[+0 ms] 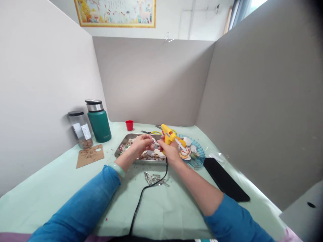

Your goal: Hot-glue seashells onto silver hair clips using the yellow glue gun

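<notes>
My right hand [172, 152] is wrapped round a yellow hot glue gun [166, 132], with a white glue stick [180, 144] jutting from its rear. Close to it on the left, my left hand [143, 144] is closed in a pinch on a small whitish and reddish shell [153, 141], partly covered by the fingers. Both hands are over a metal tray [122, 155] of shells. Just right of the glue gun, a blue scalloped glass plate [201, 158] bears more shells. The gun's black cord [143, 190] runs down toward me.
Several metal hair clips [154, 178] lie before the tray. Scissors [153, 132] and a red cup [129, 125] are behind it. A green bottle [99, 124], a clear jar [81, 131] and a brown card [89, 156] stand left; a black slab [225, 179] lies right. Grey panels [153, 80] enclose the table.
</notes>
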Tool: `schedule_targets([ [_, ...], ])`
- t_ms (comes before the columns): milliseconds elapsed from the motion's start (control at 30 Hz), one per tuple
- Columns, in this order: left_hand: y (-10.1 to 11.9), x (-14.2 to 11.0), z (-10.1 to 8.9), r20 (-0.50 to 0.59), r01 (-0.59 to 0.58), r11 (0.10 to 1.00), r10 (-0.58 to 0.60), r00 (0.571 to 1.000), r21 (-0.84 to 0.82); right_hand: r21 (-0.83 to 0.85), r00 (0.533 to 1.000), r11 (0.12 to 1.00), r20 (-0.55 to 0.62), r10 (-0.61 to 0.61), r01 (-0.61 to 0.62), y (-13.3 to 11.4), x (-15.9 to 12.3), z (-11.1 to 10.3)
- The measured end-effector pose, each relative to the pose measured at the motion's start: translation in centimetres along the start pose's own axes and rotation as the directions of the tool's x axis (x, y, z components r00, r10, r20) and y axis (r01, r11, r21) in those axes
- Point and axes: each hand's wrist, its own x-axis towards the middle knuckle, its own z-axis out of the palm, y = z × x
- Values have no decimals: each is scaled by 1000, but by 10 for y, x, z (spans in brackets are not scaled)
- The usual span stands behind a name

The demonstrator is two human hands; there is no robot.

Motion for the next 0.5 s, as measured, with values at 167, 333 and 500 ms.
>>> schedule_targets([
  [167, -3, -1, 2, 54, -24, 998, 21, 998, 66, -4, 1000, 1000, 17, 5, -5, 1, 0, 0],
  [333, -2, -2, 4, 25, -54, 983, 51, 998, 177, -21, 1000, 1000, -2, 4, -4, 0, 0, 1],
  [500, -5, 1, 2, 29, -83, 968, 78, 997, 236, -88, 999, 995, 11, -49, 50, 3, 0, -1],
])
